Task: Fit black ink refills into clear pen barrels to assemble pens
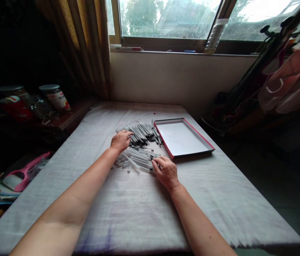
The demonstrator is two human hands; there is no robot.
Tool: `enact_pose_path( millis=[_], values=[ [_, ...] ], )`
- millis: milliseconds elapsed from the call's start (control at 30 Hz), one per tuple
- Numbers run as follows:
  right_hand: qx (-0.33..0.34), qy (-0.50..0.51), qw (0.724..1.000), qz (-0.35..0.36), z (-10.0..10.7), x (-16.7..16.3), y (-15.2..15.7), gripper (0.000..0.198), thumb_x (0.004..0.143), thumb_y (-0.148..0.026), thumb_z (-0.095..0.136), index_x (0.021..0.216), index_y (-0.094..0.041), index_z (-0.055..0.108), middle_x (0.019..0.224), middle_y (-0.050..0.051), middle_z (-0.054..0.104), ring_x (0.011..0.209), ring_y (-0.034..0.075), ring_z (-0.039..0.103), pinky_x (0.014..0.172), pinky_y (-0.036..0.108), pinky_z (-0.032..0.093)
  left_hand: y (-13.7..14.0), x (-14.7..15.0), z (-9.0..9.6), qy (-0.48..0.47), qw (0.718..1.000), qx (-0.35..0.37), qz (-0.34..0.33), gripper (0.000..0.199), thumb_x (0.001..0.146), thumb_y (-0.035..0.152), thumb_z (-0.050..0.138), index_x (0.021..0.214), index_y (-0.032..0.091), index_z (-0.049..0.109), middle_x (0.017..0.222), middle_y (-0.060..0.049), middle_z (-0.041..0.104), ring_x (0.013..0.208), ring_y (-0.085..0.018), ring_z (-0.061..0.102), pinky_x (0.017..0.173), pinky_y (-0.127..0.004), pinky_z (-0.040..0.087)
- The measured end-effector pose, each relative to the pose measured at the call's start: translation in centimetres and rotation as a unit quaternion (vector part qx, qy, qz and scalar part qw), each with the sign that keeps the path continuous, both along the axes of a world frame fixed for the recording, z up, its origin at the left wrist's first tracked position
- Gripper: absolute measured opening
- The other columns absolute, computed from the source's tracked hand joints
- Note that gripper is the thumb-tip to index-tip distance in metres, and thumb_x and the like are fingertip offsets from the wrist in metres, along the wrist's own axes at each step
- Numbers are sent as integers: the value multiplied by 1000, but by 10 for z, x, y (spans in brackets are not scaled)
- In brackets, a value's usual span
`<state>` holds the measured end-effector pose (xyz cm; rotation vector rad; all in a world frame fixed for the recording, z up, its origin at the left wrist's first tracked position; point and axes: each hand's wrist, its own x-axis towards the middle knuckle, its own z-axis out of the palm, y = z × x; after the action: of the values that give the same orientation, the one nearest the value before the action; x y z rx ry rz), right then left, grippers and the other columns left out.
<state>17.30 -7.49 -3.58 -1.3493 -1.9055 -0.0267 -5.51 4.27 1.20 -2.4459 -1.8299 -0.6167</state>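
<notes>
A pile of clear pens with black tips [139, 131] lies in the middle of the cloth-covered table. My left hand [121, 141] is at the left side of this pile, its fingers bent together over the pens; what they hold is hidden. Nearer to me lies a looser heap of clear pen barrels [136, 160], with several thin dark refills [141, 147] between the two groups. At the heap's right end, my right hand [165, 171] has its fingers curled and pinched on a pen barrel. A shallow box tray [208, 144] with red and black sides lies to the right.
Pale cloth covers the table [128, 213]. Jars [56, 97] stand on a dark side table at left, above pink-handled scissors [28, 170]. A window sill at the back holds a plastic bottle [216, 37]. Hanging clothes [290, 81] are at right.
</notes>
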Motion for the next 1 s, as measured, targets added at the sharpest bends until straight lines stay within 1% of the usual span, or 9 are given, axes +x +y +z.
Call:
enact_pose_path(
  millis=[133,267,400,500,567,633,800,1000],
  values=[
    [-12,23,1000,0,-1,3,0,20,90,-27,55,78,-22,70,78,3,70,75,18,64,70,26,45,20,20,1,77,995,18,-58,34,84,14,55,110,29,70,123,-5,65,107,-24,61,88,-35,47],
    [-25,43,999,2,-1,5,1,20,90,-27,54,79,-22,70,79,3,70,76,18,65,71,27,46,35,25,-1,139,986,33,-89,35,85,13,52,110,30,70,127,-6,63,109,-25,60,86,-36,47],
    [-32,50,998,7,0,4,1,20,90,-27,54,78,-22,70,78,3,70,75,18,64,71,27,46,48,26,-1,191,972,49,-126,29,86,12,51,102,25,71,120,-9,65,104,-25,61,81,-36,47],
    [-33,59,998,12,1,4,1,20,90,-27,54,79,-22,70,79,3,70,75,18,64,71,27,47,53,27,2,222,960,60,-160,23,86,11,50,92,19,71,106,-12,69,96,-24,63,79,-36,46],
    [-33,67,997,17,1,4,2,20,90,-27,54,79,-22,71,79,3,70,76,17,64,72,27,47,54,27,4,237,952,67,-183,21,86,10,50,88,16,70,95,-13,70,90,-24,64,77,-36,45],
    [-35,73,997,20,1,5,2,20,90,-27,54,80,-22,71,79,4,70,76,17,65,72,27,47,55,25,6,249,944,75,-201,20,86,9,49,84,15,69,88,-13,70,87,-24,63,76,-36,44],
    [-40,77,996,18,2,5,2,22,91,-28,53,80,-22,71,79,5,70,76,18,64,74,27,48,57,17,8,259,934,98,-227,20,85,7,48,84,15,67,88,-13,69,86,-23,62,75,-35,43],
    [-40,66,997,17,1,4,1,21,90,-27,54,78,-22,71,78,4,70,76,18,65,72,27,48,55,9,3,256,931,109,-238,17,85,8,51,88,18,66,86,-10,69,82,-21,62,73,-32,42]
  ],
)
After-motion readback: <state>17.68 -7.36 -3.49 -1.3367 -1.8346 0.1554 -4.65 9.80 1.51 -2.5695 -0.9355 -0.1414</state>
